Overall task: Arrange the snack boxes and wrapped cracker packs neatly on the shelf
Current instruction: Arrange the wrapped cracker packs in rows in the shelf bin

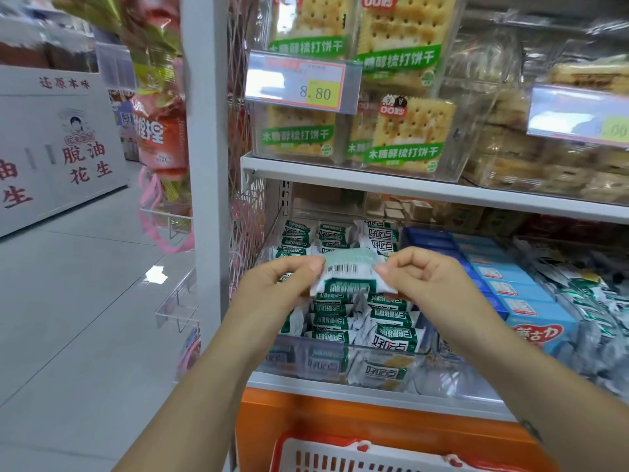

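A white-and-green wrapped cracker pack (347, 274), barcode side up, hangs above the lower shelf. My left hand (282, 284) pinches its left end and my right hand (422, 277) pinches its right end. Beneath it, a clear bin (306, 361) holds several more green-and-white cracker packs (391, 335) in rough rows. To the right, blue snack boxes (524, 298) stand in a line running back into the shelf.
Clear boxes of soda crackers (405, 134) fill the upper shelf (340, 175) behind a price tag reading 8.80 (303, 83). Silver-green packets (592, 301) lie heaped at far right. A red-and-white basket (374, 454) sits below. The grey shelf post (207, 165) stands left, with aisle floor beyond.
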A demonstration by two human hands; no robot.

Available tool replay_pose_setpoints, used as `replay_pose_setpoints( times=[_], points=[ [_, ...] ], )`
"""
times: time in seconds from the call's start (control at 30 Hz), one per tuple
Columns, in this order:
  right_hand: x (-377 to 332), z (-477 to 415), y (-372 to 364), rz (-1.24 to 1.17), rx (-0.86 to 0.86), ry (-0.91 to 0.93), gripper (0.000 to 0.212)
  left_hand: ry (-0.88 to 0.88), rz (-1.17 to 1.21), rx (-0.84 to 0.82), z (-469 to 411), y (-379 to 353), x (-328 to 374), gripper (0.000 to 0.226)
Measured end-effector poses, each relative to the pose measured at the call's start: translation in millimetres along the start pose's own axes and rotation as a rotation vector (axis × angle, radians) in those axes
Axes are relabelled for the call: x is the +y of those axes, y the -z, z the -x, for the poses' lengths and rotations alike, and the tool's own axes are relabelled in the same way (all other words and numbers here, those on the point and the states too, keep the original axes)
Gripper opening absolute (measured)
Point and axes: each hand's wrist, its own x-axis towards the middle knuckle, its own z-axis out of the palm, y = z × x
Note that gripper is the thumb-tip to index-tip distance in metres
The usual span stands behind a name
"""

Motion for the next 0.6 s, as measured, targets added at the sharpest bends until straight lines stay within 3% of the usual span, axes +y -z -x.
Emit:
replay_pose_setpoints(
  times=[0.1,0.37,0.47,0.6],
  points=[
    [8,2,-3,0.023,0.008,0.038,0.008,-0.046,-0.054,0.064,-1,-1,-3,0.008],
    [34,1,-7,-0.045,0.147,0.066,0.014,-0.084,0.028,-0.03,1,-12,-4,0.021],
    [34,1,-7,-0.063,0.142,0.066,0.01,-0.095,-0.049,-0.033,1,-10,-6,0.015],
    [26,4,-6,-0.045,0.054,0.059,0.009,-0.039,-0.061,-0.061,-1,-8,-9,0.03]
  ],
)
